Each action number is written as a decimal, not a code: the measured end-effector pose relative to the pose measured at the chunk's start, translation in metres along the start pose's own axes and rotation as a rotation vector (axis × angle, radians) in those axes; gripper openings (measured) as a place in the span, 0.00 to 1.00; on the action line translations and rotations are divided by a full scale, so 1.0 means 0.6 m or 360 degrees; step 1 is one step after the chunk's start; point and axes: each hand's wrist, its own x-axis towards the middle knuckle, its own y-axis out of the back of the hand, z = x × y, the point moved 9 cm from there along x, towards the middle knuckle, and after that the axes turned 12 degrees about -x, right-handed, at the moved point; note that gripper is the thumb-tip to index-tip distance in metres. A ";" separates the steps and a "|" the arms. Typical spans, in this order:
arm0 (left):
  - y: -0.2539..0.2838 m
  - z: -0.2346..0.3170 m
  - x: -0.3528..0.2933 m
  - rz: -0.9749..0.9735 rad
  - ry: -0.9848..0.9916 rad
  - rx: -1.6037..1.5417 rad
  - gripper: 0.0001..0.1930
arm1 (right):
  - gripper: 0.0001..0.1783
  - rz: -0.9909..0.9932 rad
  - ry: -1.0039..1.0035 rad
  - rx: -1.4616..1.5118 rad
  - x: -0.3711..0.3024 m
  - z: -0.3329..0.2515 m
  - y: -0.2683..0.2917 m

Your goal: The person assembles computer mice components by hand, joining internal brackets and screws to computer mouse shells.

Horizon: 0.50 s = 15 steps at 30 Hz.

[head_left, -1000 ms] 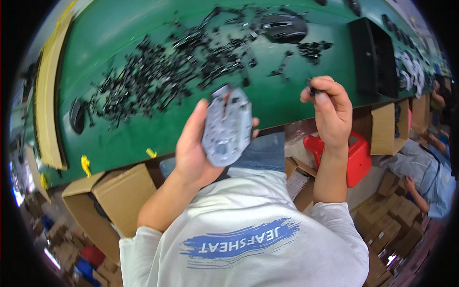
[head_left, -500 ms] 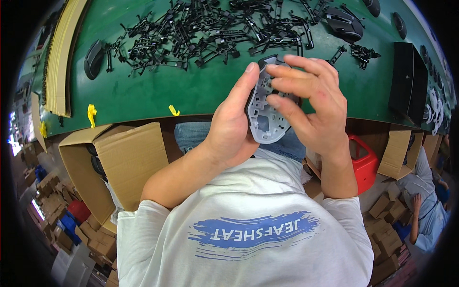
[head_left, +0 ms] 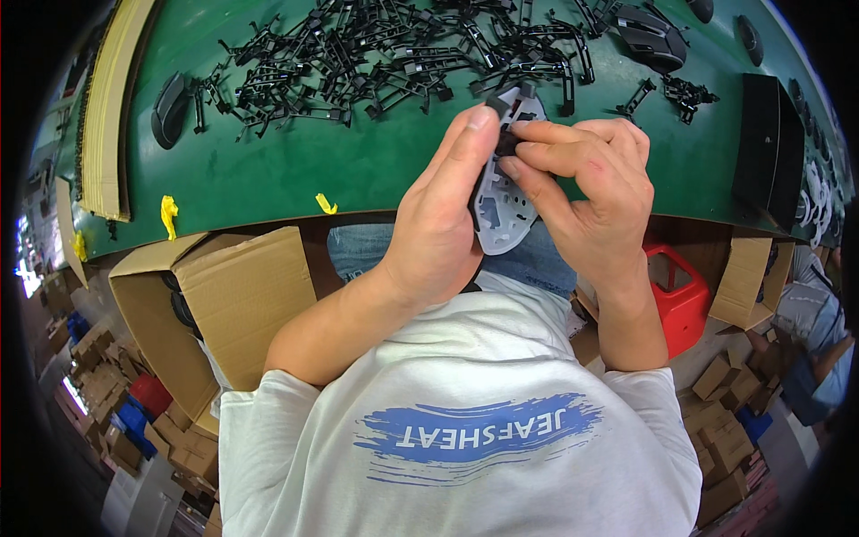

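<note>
My left hand [head_left: 434,219] is closed round a computer mouse shell [head_left: 506,224], black outside with a light grey inner side full of ribs and holes. The shell stands tilted, its inner side turned toward my right hand [head_left: 601,183]. Between the thumb and fingers of that hand is a small black part [head_left: 506,145], pinched against the upper half of the shell's inside. The fingertips partly hide it, so its exact shape cannot be made out. Beyond my hands, a pile of black plastic brackets [head_left: 349,67] lies spread over the green table [head_left: 259,183].
Black mice lie at the pile's left [head_left: 170,110] and right [head_left: 651,38]. A black box [head_left: 765,152] stands at the table's right. Yellow scraps [head_left: 169,217] are near the front edge. Below are an open carton [head_left: 246,295] and a red stool [head_left: 680,304]. Another person [head_left: 810,331] is far right.
My right fingers have come together from a spread pose, pinching the small black part against the shell. The shell has turned to stand more edge-on and shifted slightly up.
</note>
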 end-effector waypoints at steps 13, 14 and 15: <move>-0.017 0.001 -0.004 -0.0261 0.0105 0.0175 0.20 | 0.29 -0.0017 -0.0811 0.1264 -0.016 0.058 -0.044; -0.019 0.003 -0.004 -0.0299 0.0093 0.0236 0.22 | 0.29 -0.0015 -0.0814 0.1269 -0.012 0.052 -0.040; -0.020 0.005 -0.005 -0.0295 0.0095 0.0241 0.22 | 0.30 -0.0170 -0.0976 0.1551 -0.014 0.045 -0.052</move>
